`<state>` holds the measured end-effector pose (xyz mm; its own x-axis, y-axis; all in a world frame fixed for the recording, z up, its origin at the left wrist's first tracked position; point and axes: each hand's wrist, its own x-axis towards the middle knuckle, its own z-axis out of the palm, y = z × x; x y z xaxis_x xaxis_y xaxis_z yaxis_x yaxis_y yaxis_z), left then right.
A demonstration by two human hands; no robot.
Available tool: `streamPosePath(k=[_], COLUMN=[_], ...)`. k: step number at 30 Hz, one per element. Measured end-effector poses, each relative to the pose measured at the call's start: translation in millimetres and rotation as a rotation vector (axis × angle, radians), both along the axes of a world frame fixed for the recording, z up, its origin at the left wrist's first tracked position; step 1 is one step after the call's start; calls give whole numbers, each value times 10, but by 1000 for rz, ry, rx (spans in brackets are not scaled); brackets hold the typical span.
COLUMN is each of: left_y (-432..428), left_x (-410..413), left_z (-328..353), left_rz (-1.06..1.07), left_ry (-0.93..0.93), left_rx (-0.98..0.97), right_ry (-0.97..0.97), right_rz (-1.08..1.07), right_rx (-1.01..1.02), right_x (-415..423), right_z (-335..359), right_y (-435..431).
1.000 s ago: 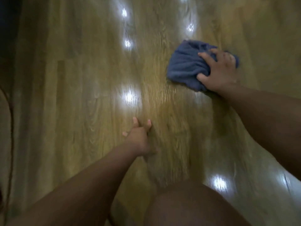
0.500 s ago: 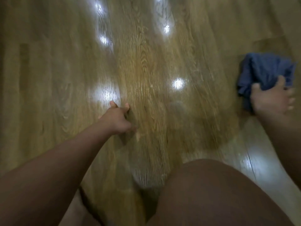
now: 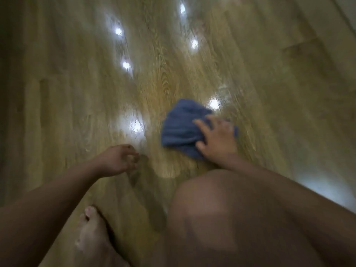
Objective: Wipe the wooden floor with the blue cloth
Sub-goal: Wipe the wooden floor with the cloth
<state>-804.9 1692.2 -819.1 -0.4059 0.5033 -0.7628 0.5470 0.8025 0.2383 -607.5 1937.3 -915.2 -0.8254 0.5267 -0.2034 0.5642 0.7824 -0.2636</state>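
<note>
Slippage seems possible: right hand point(image 3: 218, 141) presses blue cloth point(image 3: 180, 128) onto glossy wooden floor point(image 3: 77, 97) with spread fingers point(image 3: 201, 125); left hand point(image 3: 117, 160) loosely curled, empty.

A glossy wooden floor point(image 3: 77, 97) of long brown planks with visible grain fills the view. Small white light reflections point(image 3: 126, 64) dot its surface. A pale glare patch point(image 3: 327, 186) lies at the lower right.

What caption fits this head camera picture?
Right hand presses a blue cloth onto the wooden floor; left hand loosely curled nearby.
</note>
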Motion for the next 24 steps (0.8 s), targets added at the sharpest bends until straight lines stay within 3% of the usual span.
streamPosePath(k=[5, 8, 18, 22, 24], left_y=[-470, -716, -1436, -1606, -1673], left_x=[-138, -73, -19, -118, -101], left_z=[-78, -156, -430, -442, -441], left_rz=[233, 364, 744, 1029, 971], left_ry=[198, 233, 206, 251, 248], left_rx=[-45, -10, 105, 299, 152], right_ry=[-68, -60, 116, 174, 147], right_rz=[-745, -883, 163, 497, 620], right_rx=[50, 64, 79, 92, 102], right_x=[768, 425, -1296, -1957, -2167], right_z=[-22, -20, -89, -112, -96], right_y=[1137, 816, -1324, -1550, -1411])
